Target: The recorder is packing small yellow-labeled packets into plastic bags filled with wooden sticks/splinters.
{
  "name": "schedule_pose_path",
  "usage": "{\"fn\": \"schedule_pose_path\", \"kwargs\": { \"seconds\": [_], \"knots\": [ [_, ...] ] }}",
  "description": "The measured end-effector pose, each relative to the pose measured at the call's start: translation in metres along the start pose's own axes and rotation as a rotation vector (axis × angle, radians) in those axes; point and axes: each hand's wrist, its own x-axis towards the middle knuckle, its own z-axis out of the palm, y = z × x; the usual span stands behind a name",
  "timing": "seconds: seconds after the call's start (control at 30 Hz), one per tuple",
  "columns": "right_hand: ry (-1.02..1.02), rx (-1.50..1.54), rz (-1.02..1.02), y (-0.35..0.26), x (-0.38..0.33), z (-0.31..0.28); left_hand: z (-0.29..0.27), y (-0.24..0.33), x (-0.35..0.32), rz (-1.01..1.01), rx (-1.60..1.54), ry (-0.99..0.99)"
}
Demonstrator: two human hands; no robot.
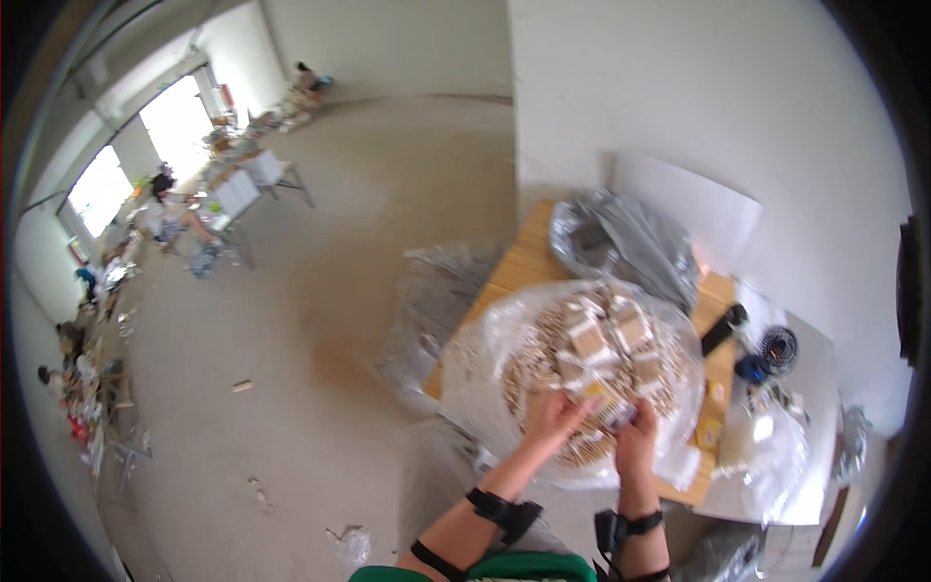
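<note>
Both my hands meet over a large clear plastic bag [470, 354] that lies open on a wooden table [524, 254]. Many small light-brown pieces [524, 364], too small to name, fill the bag. On top of them rest several bundles [586, 339] of brown pieces with white wrapping. My left hand [553, 425] pinches a small yellow-and-white packet [603, 396] at its left side. The fingers of my right hand [636, 441] are closed on the packet's right end, where a dark spot shows. Its contents cannot be made out.
A grey plastic bag [626, 247] sits at the table's back. Right of it are a black cylinder [724, 330] and a small fan [778, 349]. Yellow cards [712, 429] lie by the right edge. More plastic [427, 310] is left of the table. People work far left.
</note>
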Motion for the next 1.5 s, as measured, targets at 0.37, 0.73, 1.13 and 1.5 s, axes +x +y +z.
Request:
{"fn": "schedule_pose_path", "kwargs": {
  "seconds": [0.37,0.73,1.13,1.5],
  "knots": [
    [-0.230,-0.057,0.030,-0.008,-0.001,-0.012,0.002,0.011,-0.002,0.211,0.341,-0.004],
    [-0.161,0.018,0.028,-0.001,0.000,0.001,0.004,-0.004,0.001,0.068,0.084,0.001],
    [-0.046,-0.043,-0.019,0.013,0.008,0.005,0.011,-0.025,0.010,0.194,-0.041,0.160],
    [-0.228,-0.018,0.154,0.008,-0.006,0.017,0.007,-0.009,0.017,0.182,-0.187,0.459]
  ]
}}
